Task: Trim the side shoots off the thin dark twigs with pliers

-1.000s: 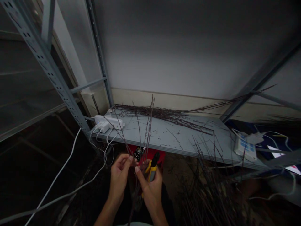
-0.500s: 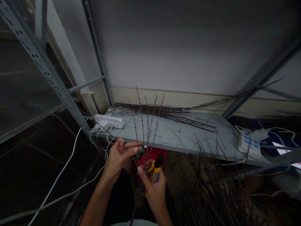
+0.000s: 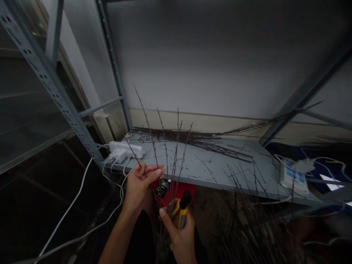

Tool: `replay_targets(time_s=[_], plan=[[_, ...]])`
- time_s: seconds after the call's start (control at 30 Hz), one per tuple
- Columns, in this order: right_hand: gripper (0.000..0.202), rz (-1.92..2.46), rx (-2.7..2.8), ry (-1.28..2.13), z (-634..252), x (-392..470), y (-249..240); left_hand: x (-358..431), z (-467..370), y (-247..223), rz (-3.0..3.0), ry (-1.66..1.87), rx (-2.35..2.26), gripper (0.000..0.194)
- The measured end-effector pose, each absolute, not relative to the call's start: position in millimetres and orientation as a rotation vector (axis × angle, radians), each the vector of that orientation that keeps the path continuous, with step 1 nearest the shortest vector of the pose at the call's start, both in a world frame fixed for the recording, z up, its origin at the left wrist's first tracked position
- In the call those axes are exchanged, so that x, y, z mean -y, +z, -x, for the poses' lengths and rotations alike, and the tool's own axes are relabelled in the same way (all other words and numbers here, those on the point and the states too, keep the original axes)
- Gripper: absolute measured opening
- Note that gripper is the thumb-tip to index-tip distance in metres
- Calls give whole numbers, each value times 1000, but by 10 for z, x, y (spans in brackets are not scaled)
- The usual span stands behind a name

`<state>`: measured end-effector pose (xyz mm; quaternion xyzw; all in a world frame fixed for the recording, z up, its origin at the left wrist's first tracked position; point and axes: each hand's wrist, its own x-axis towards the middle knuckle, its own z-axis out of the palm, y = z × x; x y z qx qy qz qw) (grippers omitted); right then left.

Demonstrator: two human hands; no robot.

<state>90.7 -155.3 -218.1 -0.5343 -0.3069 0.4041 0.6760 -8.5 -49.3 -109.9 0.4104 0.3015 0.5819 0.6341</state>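
My left hand is closed, thumb and fingers pinching a thin, budded twig that leans up to the left. A shorter twig sticks out between its fingers. My right hand is wrapped around pliers with yellow-and-grey handles and a dark head pointing up. Its thumb also presses on the stems of a branch whose several upright shoots spread above the hand. The lower stems are dim and partly hidden by my hands.
Dark twigs lie along the back of a grey shelf. A white power strip with cables is at the left, and a white-and-blue box at the right. Below are a phone, something red and a large twig heap.
My left hand has pulled its twig leftward, so the tip now leans further left, apart from the other shoots. My right hand keeps the pliers. The view has tilted up slightly.
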Motion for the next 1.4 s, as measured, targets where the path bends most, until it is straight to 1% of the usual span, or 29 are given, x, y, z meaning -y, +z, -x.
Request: replay_targets(time_s=[0.17, 0.37, 0.47, 0.53, 0.63, 0.87, 0.97, 1.07, 1.17, 1.3, 1.33, 1.4], plan=[[53, 1192, 579, 883, -848, 1506, -2250, 417, 63, -970, -984, 1308, -680, 50], [58, 1203, 484, 750, -763, 1483, -2089, 360, 79, -996, -969, 1333, -677, 42], [64, 1205, 439, 748, -757, 1473, -2046, 314, 93, -1000, -974, 1353, -706, 48], [65, 1210, 438, 739, -763, 1465, -2045, 288, 99, -991, -984, 1359, -728, 47], [64, 1226, 473, 714, -775, 1460, -2044, 263, 106, -972, -981, 1373, -729, 40], [64, 1220, 448, 705, -723, 1483, -2016, 261, 131, -923, -995, 1350, -682, 33], [61, 1236, 525, 681, -794, 1480, -2063, 247, 141, -902, -1008, 1355, -668, 35], [48, 1280, 760, 617, -1068, 1420, -2018, 239, 154, -877, -1015, 1347, -643, 43], [31, 1338, 1096, 448, -1475, 1263, -1737, 260, 159, -843, -1035, 1341, -635, 50], [21, 1282, 1566, -27, -1914, 906, -1071, 326, 145, -795, -1052, 1327, -630, 50], [19, 1247, 1678, -157, -1978, 804, -895, 345, 140, -782, -1055, 1322, -626, 50], [25, 1204, 1881, -376, -2054, 604, -571, 386, 132, -753, -1055, 1311, -618, 49]])
